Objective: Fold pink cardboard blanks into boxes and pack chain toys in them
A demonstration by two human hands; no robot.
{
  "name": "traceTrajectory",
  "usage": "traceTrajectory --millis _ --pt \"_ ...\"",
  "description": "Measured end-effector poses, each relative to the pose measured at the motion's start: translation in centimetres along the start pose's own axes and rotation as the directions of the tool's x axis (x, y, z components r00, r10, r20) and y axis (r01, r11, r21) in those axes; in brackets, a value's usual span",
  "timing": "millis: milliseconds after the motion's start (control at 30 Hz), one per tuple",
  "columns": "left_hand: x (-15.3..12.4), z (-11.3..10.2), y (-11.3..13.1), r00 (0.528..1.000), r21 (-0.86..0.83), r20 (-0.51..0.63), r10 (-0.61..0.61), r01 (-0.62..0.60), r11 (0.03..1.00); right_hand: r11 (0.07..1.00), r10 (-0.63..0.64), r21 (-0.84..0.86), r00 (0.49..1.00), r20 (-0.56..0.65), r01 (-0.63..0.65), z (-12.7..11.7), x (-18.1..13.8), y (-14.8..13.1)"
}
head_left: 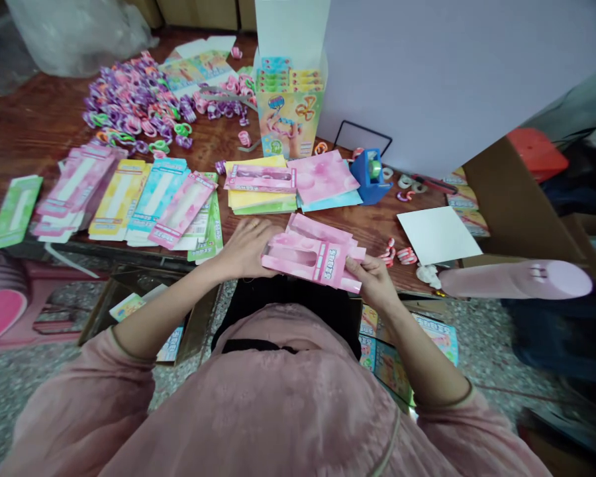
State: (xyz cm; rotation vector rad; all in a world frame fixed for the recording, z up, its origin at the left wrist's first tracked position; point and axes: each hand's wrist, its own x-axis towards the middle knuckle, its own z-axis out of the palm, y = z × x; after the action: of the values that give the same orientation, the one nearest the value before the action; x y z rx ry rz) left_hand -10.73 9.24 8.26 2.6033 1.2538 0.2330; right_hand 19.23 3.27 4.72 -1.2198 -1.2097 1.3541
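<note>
Both my hands hold a flat pink printed cardboard toy box (312, 255) with a clear window slot, its flaps partly folded. My left hand (247, 248) grips its left end from above, and my right hand (370, 281) pinches its right end. Just beyond them lie stacks of pink, yellow and blue box blanks (261, 189). Further left, several flat blanks in pink, yellow, blue and green (153, 199) are fanned out along the table's near edge.
A heap of colourful plastic link toys (129, 99) covers the wooden table's back left. A display carton (288, 122), blue tape dispenser (369, 175), white card sheet (438, 235) and pink tube (516, 279) stand nearby. An open cardboard box (149, 318) sits below the table edge.
</note>
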Motion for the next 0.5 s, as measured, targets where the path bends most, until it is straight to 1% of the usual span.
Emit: traceTrajectory --millis 100,167,233,300,400,467,500 --pt "-0.4 0.0 -0.1 0.999 -0.061 -0.018 -0.035 0.034 0.998 0.987 -0.043 -0.153 0.996 0.077 0.055 -0.1 0.0 -0.6" --pt "-0.6 0.2 0.2 0.999 -0.098 -0.02 -0.032 0.03 0.995 0.963 -0.061 -0.25 0.982 0.176 0.104 -0.6 0.0 -1.3" --pt "-0.8 0.4 0.4 1.0 -0.121 -0.01 -0.019 0.018 0.993 0.933 -0.056 -0.323 0.951 0.306 0.159 -1.3 -0.1 -1.8" --pt "-1.0 0.5 0.2 1.0 -0.139 0.001 -0.016 0.016 0.99 0.907 -0.016 -0.38 0.92 0.392 0.178 -2.1 -0.2 -2.1" --pt "-1.1 0.9 -0.2 1.0 -0.169 0.009 -0.016 0.017 0.985 0.888 0.033 -0.43 0.913 0.408 0.161 -2.6 -0.3 -2.2" --pt "-1.1 1.1 -0.2 1.0 -0.177 0.012 -0.006 0.008 0.984 0.875 0.013 -0.443 0.907 0.421 0.193 -2.3 -0.2 -2.3" --pt "-1.1 1.2 -0.1 1.0 -0.17 0.018 0.002 0.001 0.985 0.867 -0.004 -0.443 0.893 0.45 0.227 -2.0 -0.1 -2.4"
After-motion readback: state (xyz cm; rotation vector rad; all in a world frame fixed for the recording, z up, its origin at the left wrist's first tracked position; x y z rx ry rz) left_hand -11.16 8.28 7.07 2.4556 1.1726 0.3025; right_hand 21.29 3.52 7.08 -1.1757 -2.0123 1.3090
